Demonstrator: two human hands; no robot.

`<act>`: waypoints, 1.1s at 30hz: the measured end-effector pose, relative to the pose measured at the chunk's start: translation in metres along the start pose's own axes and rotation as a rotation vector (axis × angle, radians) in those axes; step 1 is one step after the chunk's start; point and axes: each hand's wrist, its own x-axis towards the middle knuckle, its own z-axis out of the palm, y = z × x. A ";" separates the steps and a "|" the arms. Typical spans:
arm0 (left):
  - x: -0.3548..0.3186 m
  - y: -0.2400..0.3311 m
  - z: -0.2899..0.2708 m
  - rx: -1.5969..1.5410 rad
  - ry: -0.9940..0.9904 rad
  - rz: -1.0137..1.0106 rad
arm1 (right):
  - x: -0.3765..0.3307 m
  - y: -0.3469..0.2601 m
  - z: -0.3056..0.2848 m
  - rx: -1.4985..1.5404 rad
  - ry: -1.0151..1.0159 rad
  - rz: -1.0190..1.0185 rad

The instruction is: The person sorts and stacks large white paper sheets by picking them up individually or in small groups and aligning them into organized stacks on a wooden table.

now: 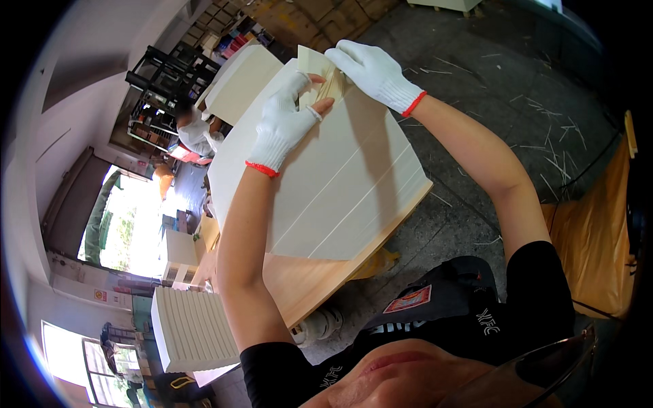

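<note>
A broad stack of white sheets or boards (340, 183) lies in front of me, with narrow seams running across its top. At its far end, a cream sheaf of thin sheets (311, 62) stands raised, its fanned, yellowish edges showing between my hands. My left hand (282, 122), in a white glove with red cuff and bare thumb and index fingertips, has its fingers apart beside the sheaf. My right hand (371, 71), in a matching glove, is closed at the sheaf's upper right corner. Its fingertips are partly hidden.
The stack rests on a wooden tabletop (306, 279). Another pale stack (245, 85) stands beyond, and a ridged white stack (194, 326) at lower left. A person (196, 136) is at far left. Thin strips (561, 163) litter the dark floor; an orange-brown sheet (592, 238) hangs at right.
</note>
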 end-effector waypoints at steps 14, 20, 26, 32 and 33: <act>0.001 0.005 -0.002 -0.120 -0.006 -0.084 | -0.001 -0.002 -0.004 -0.012 -0.021 0.031; 0.002 -0.003 -0.001 -0.049 -0.050 -0.064 | -0.001 0.000 -0.002 -0.012 -0.020 0.027; 0.002 0.002 -0.001 -0.039 -0.045 -0.061 | -0.002 0.001 -0.003 -0.015 -0.010 0.031; 0.004 -0.005 0.001 -0.151 -0.048 -0.073 | -0.002 -0.003 -0.004 0.012 -0.027 0.071; 0.003 -0.004 0.001 -0.168 -0.059 -0.112 | -0.002 -0.001 -0.002 0.026 0.001 0.059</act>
